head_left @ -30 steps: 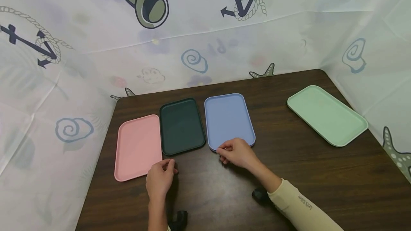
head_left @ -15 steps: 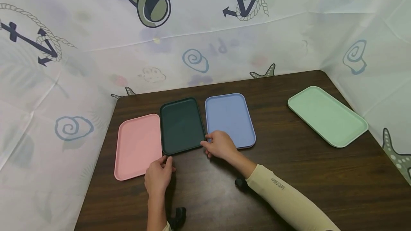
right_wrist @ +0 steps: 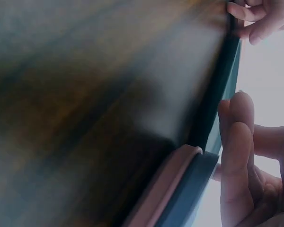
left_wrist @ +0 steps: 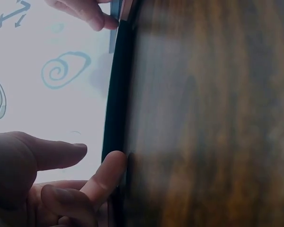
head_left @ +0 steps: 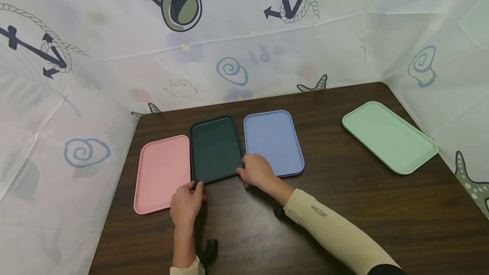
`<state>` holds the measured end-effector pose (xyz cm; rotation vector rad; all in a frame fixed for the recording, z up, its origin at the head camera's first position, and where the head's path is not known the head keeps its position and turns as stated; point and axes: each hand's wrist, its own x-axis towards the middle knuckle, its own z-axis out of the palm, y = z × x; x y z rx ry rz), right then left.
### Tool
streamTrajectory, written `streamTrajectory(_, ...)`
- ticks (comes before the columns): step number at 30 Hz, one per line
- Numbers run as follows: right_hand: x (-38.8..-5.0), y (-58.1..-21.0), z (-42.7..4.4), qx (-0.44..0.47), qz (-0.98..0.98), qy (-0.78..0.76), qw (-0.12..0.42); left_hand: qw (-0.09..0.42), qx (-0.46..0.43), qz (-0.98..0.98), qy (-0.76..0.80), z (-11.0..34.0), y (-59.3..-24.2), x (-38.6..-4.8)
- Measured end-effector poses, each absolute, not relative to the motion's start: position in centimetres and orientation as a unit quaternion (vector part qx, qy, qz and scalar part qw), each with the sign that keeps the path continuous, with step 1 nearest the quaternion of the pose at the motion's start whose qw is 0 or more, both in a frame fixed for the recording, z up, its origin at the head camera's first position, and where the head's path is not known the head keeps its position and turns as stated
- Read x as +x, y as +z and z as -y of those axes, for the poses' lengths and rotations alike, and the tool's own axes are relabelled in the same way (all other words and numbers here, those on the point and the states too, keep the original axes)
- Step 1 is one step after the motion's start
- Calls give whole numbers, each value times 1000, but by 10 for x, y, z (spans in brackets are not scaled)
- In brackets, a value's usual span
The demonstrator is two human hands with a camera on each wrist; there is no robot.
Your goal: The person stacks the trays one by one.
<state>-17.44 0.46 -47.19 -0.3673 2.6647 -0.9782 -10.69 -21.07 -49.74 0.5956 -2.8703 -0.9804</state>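
Observation:
A dark green tray (head_left: 217,147) lies between a pink tray (head_left: 162,175) and a blue tray (head_left: 273,139). My left hand (head_left: 186,205) is at its near left corner. In the left wrist view a left finger (left_wrist: 106,175) touches the tray's edge, while the thumb (left_wrist: 61,153) stands apart above. My right hand (head_left: 257,171) is at the near right corner, by the blue tray. The right wrist view has its fingers (right_wrist: 236,156) extended along the dark green rim (right_wrist: 217,99); whether they touch is unclear. A pinkish rim (right_wrist: 165,182) shows under the blue one.
A light green tray (head_left: 389,137) lies slanted near the right edge of the brown wooden table (head_left: 324,198). White printed cloth (head_left: 244,41) hangs behind and at the sides. Black wrist gear (head_left: 210,251) sits at the left wrist.
My right hand has moved left from the blue tray's near edge to the dark green tray's corner. The left hand has shifted slightly forward to the other corner.

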Motion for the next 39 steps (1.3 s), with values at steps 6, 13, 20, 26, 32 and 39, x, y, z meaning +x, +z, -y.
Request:
streamTrajectory(6, -181, -469, 1, -113, -929, -314, 160, 21, 197, 928, -317, 213, -498, -109)
streamTrajectory(13, -188, -466, 8, -112, -931, -291, 190, 21, 199, 929, -313, 218, -502, -112)
streamTrajectory(20, -194, -464, 12, -107, -938, -265, 197, 33, 197, 931, -305, 218, -505, -117)
streamTrajectory(26, -199, -464, 15, -107, -945, -245, 189, 45, 190, 934, -299, 219, -507, -120)
streamTrajectory(32, -202, -466, 21, -119, -960, -191, 167, 30, 188, 934, -302, 218, -507, -120)
streamTrajectory(39, -202, -469, 25, -113, -968, -174, 138, 26, 193, 932, -305, 218, -504, -116)
